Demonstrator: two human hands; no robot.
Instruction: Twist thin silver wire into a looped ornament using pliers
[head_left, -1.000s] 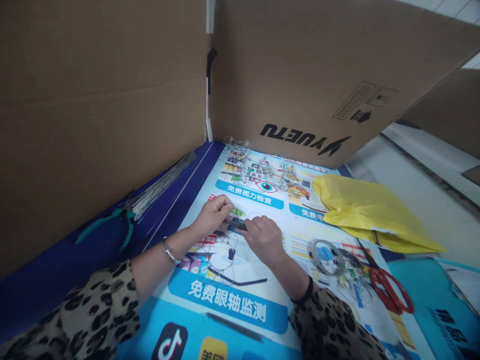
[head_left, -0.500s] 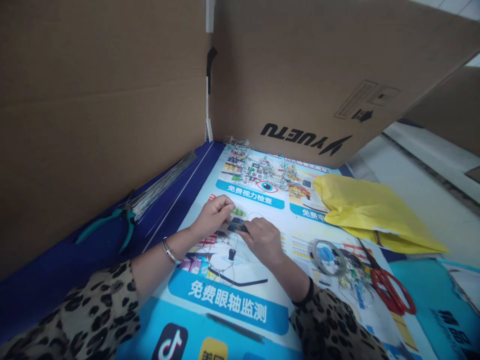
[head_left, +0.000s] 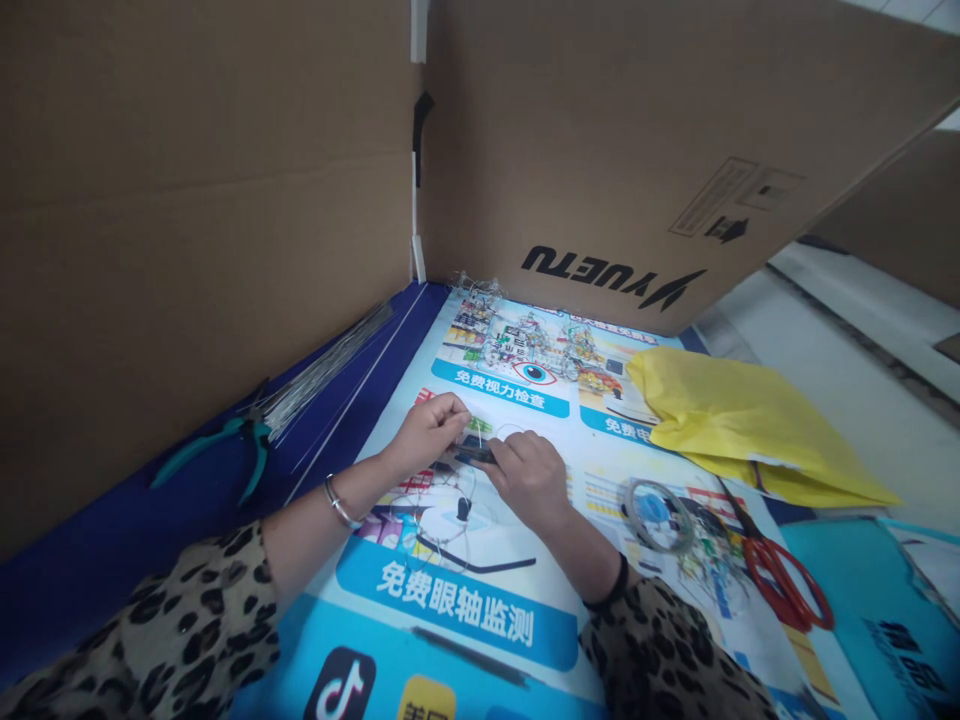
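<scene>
Both hands working closely together over the printed sheet (head_left: 555, 610).
Right hand (head_left: 531, 475) is grasping a small dark piece (head_left: 476, 451); left hand (head_left: 429, 430), fingers pinched, is holding a thin pale strand (head_left: 481, 432) above it. Pliers (head_left: 259, 450) are lying left of the grip, scissors (head_left: 787, 582) right.

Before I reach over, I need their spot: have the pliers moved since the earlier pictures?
No: judged against the cardboard, the pliers lie where they did, at the near end of the wires.
</scene>
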